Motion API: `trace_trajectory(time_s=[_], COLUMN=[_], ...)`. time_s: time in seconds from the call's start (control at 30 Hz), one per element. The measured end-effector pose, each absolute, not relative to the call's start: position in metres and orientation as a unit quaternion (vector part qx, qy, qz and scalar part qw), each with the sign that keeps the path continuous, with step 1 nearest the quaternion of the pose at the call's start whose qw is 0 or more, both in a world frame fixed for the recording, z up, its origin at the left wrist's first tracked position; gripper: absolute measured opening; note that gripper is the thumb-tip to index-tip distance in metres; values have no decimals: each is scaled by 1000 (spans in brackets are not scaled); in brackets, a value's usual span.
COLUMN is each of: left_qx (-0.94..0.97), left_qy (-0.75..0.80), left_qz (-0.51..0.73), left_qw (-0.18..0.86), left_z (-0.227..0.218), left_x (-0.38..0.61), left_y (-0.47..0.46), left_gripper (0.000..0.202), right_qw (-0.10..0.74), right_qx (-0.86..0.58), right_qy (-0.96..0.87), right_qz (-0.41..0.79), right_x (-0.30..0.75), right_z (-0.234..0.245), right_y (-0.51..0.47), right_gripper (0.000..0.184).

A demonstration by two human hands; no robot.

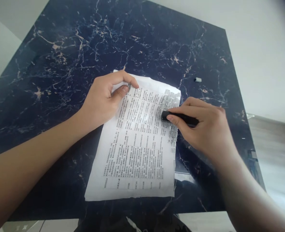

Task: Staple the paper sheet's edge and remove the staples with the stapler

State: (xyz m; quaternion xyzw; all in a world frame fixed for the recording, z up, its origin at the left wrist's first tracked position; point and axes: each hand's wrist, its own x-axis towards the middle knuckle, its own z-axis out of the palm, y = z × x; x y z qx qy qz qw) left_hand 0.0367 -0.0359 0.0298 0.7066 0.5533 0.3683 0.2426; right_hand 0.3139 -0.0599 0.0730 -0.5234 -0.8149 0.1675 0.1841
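Printed sheets of paper (137, 141) lie at a slant on the dark table. Many staples (171, 100) overlap in a dense band along their upper right edge. My left hand (108, 93) is on the upper left of the sheets, its thumb and index finger curled close together on the page and gripping it there. In my right hand (202, 122) is a black stapler (181, 118), its tip over the stapled right edge. My fingers hide part of the stapler, and I cannot tell whether its jaws are pressed together.
A small strip of staples (197, 80) lies on the marble-patterned table (157, 42), beyond my right hand. White wall rises behind the table's far edge. Pale floor (275, 145) shows past the right edge, and my lap is just below the front edge.
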Motion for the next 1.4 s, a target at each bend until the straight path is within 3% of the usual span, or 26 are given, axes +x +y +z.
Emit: trace_trajectory(time_s=[0.17,0.37,0.5,0.67,0.8,0.97,1.07,1.13,1.2,1.4], left_qx=[717,746,769,774,790,889,892,883,872,777], left_qy=[553,536,527,555,540,405,404,421,429,448], left_qz=[356,335,321,295,287,192,175,180,201,389], left_qw=[230,210,166,80,28,98,99,104,121,212], left_z=[26,17,19,22,22,23,19,15,12,15], left_x=[36,35,37,33,29,31,30,27,25,26], left_y=[-36,-38,-41,-41,-36,-32,-29,-25,-22,-23], left_gripper=[23,29,28,46,33,32,41,42,42,38], right_qw=[152,102,39,-7,14,105,193,209,211,229], right_qx=[-511,-566,-589,-573,-657,-694,-639,-567,-506,-407], right_qy=[-829,-806,-792,-797,-739,-705,-727,-762,-799,-860], right_qz=[171,142,156,190,151,103,161,235,246,206], right_x=[333,364,387,401,406,402,380,358,334,298], right_z=[76,77,79,84,91,94,92,86,77,51], right_y=[-58,-44,-34,-29,-31,-34,-41,-49,-59,-75], right_gripper=[26,20,29,30,33,31,30,24,16,22])
